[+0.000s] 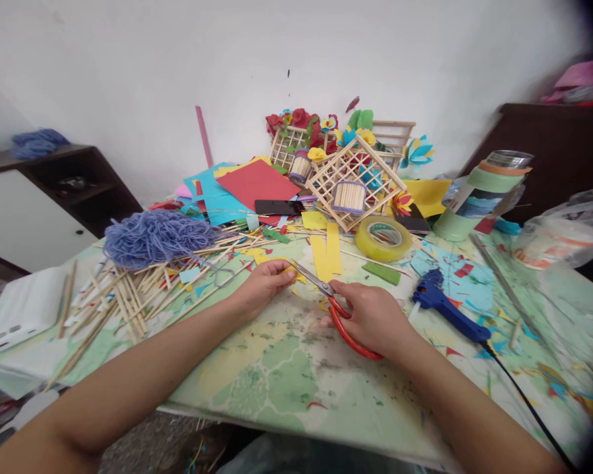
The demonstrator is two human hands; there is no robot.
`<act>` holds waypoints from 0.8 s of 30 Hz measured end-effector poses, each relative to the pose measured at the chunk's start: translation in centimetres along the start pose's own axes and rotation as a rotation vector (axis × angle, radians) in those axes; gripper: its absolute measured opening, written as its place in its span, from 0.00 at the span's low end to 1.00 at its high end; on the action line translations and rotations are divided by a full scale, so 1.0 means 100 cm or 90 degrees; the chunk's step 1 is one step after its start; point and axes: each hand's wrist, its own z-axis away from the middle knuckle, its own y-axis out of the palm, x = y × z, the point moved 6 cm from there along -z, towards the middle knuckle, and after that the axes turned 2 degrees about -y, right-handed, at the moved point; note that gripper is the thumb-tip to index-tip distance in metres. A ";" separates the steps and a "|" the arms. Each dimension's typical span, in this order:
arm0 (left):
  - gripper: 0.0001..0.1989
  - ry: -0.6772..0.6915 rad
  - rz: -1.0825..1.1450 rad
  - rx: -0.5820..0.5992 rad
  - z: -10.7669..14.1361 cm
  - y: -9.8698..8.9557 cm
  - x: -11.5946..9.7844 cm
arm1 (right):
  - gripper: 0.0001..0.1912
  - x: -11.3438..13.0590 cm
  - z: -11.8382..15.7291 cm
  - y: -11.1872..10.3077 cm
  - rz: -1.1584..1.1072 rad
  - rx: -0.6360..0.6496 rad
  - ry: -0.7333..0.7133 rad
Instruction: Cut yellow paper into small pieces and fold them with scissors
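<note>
A: In the head view, what do we hold in our left hand (265,287)?
B: Our thumb and fingers are closed in a pinch on a small piece of yellow paper (293,269).
A: And our right hand (378,319)?
B: It is curled around the red handles of the scissors (325,288). The blades are slightly apart, and their tips are at the yellow paper. Both hands are above the near part of the worktop (261,388).
A: Which things do we see around them?
B: Just beyond the scissors lie yellow strips (326,253), and to the right of these is the roll of tape (384,239). The blue glue gun (449,311) lies to the right of our right hand. On the left we see blue yarn (158,237) near many thin sticks (128,296). Behind the tape, a lattice frame (356,181) leans, tilted on one corner.
</note>
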 end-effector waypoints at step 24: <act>0.11 0.019 0.019 -0.022 -0.001 -0.002 0.000 | 0.31 -0.002 0.000 -0.001 0.020 -0.010 0.000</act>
